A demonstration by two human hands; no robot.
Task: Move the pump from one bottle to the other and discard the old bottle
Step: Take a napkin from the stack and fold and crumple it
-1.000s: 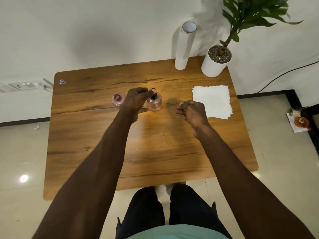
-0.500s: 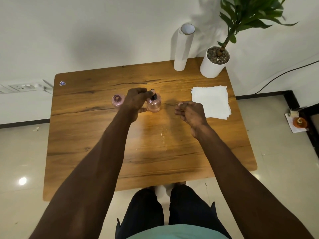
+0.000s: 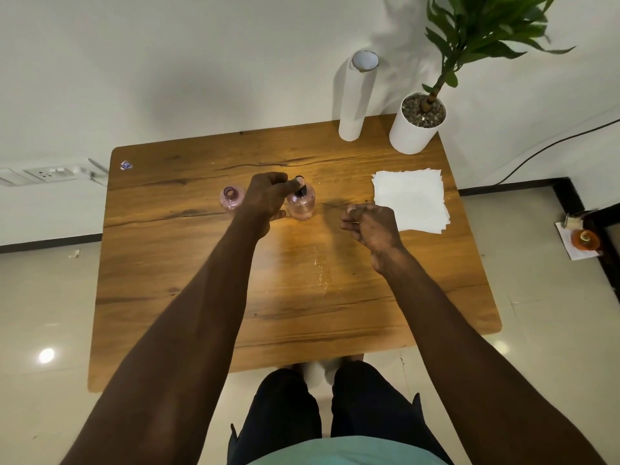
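Observation:
Two small pink clear bottles stand on the wooden table (image 3: 188,263). The left bottle (image 3: 230,198) has an open neck with no pump. The right bottle (image 3: 303,203) carries a dark pump (image 3: 300,184) in its neck. My left hand (image 3: 268,198) reaches between the two bottles, its fingertips closed on the pump's top. My right hand (image 3: 370,226) hovers to the right of that bottle, fingers loosely curled, holding nothing and touching neither bottle.
A stack of white paper napkins (image 3: 411,200) lies at the right. A white roll (image 3: 357,95) and a potted plant (image 3: 417,124) stand at the back right edge. Small wet drops (image 3: 318,266) mark the table's middle. My legs are below the front edge.
Both hands stay almost where they were. The view has shifted slightly; the left fingers remain on the pump.

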